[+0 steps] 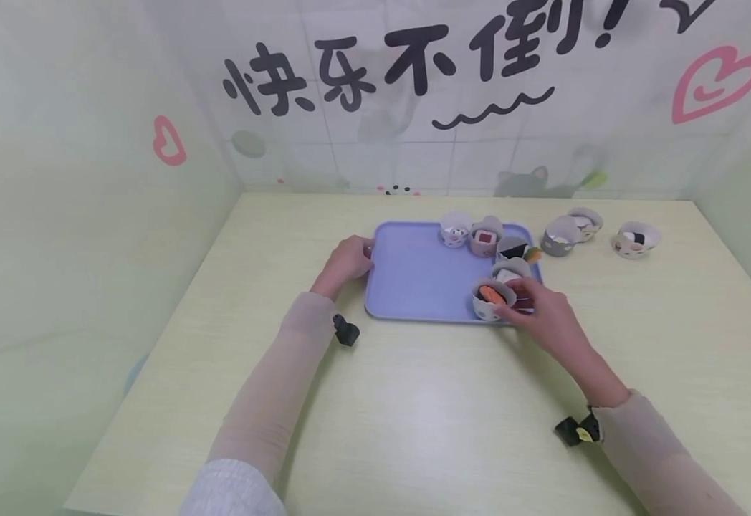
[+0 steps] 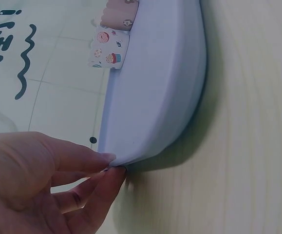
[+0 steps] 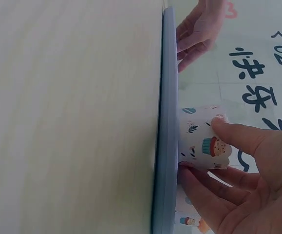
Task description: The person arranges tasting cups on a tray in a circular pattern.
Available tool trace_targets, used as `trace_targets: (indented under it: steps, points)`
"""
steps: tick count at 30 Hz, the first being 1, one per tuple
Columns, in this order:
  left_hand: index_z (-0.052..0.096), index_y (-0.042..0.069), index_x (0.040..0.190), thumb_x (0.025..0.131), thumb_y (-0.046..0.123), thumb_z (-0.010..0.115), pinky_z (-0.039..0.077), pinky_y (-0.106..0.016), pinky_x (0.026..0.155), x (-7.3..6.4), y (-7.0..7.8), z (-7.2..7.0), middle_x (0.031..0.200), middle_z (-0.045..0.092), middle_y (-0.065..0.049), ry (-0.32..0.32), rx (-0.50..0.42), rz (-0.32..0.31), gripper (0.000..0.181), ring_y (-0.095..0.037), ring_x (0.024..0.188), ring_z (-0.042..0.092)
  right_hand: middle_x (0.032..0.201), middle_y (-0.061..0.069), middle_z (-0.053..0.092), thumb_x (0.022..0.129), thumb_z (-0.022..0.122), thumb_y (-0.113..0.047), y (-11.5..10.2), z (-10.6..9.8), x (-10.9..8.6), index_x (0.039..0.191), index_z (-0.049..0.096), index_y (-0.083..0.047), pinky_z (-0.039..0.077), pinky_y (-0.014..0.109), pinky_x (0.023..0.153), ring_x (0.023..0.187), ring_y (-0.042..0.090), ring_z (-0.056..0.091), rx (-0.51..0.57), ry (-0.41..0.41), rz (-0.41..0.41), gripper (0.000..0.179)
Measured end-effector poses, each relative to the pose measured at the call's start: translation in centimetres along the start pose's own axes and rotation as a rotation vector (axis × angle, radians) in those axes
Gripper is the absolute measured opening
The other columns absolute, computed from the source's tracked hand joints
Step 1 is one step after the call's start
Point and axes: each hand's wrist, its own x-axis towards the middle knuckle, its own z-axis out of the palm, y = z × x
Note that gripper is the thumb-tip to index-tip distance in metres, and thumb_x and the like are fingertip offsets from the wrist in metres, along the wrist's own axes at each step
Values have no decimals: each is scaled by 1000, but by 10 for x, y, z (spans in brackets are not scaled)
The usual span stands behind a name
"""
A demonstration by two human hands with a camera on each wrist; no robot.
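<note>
A blue-lilac tray [image 1: 421, 276] lies on the table. My left hand [image 1: 348, 259] pinches its left rim between thumb and fingers, as the left wrist view shows at the tray edge [image 2: 116, 158]. At the tray's front right corner my right hand [image 1: 548, 317] grips a printed paper baking cup [image 3: 204, 139] with thumb on one side and fingers on the other. In this cup sits an orange-topped sushi-like piece [image 1: 491, 294]. The cup's base looks to be on or just over the tray; I cannot tell which.
Several more filled cups line the tray's back and right side, among them one with a red square [image 1: 485, 237] and one with a black piece [image 1: 514, 251]. Right of the tray stand a grey cup [image 1: 559, 244], another cup [image 1: 585, 228] and a patterned cup [image 1: 633, 247].
</note>
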Motion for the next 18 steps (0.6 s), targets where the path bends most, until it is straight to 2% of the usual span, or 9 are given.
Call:
trace_targets:
  steps: [9,18]
  points:
    - [39,9,152,91,0,57,46,-25,68,-2,2,1,102,62,-13,-5,-14,-4,64,-20,83,56,121,27,66,90,73,-21,2,0,3,127,52,3,56,50,90,108,40,68,-34,-31,-8,49]
    - [39,8,152,91,0,58,47,-25,70,-3,3,-1,104,62,-14,-4,-11,-6,64,-21,85,56,121,24,67,90,73,-23,3,-9,5,128,55,2,55,50,94,111,39,66,-32,-75,-9,48]
